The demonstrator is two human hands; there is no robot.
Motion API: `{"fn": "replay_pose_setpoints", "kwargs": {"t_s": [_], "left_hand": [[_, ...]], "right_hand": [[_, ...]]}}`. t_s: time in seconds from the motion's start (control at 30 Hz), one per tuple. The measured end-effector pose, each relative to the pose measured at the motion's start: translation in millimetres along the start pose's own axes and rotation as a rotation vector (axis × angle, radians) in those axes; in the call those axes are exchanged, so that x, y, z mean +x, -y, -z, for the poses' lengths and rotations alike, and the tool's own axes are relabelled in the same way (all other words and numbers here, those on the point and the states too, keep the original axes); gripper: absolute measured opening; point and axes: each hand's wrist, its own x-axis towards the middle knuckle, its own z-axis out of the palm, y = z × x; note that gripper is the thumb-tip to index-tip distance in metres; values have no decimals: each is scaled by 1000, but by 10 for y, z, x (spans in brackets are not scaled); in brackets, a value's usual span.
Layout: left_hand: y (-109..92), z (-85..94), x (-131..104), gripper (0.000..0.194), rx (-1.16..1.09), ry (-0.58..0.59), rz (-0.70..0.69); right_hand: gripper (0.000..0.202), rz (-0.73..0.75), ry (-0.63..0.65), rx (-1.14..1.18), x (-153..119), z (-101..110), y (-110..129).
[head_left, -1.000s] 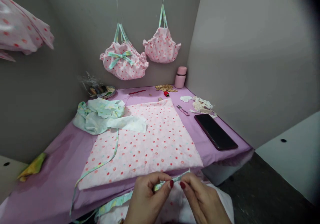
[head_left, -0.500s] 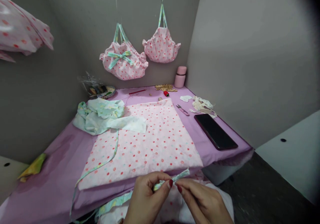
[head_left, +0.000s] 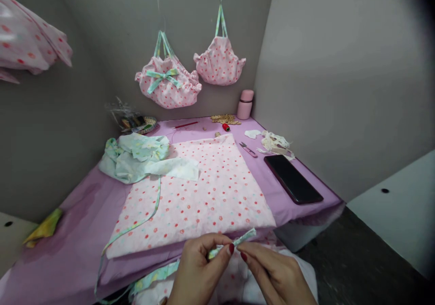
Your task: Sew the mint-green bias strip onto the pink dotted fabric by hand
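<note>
A narrow mint-green fabric strip is pinched between the thumb and forefinger of my left hand, its end sticking out to the right. My right hand is closed in a pinch right beside the strip; whatever its fingertips hold is too small to make out. Below both hands lies white and pink dotted cloth, with a green ruffled edge at its left. Just beyond my hands, a flat pink dotted fabric covers the table's front.
Crumpled green fabric rests on the dotted piece. Thread snips, a phone and cream lace lie to the right. A red thread spool and pink flask stand behind. Two dotted pouches hang above.
My hands stay in nearly the same pinch. The strip's free end and my fingertips have shifted very slightly.
</note>
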Motion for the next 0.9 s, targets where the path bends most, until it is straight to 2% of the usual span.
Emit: {"fn": "replay_pose_setpoints", "kwargs": {"t_s": [0.43, 0.6, 0.73, 0.83, 0.9], "left_hand": [[23, 8, -2, 17, 33, -9, -32], [3, 21, -5, 19, 142, 13, -147], [-27, 31, -8, 19, 252, -2, -252], [-34, 34, -4, 19, 330, -16, -336], [-29, 38, 0, 20, 380, -8, -378]], "right_hand": [[29, 1, 20, -42, 40, 50, 28], [30, -8, 33, -47, 4, 18, 1], [34, 5, -44, -117, -69, -61, -88], [42, 58, -57, -192, -100, -100, -135], [36, 101, -62, -207, -87, -97, -129]]}}
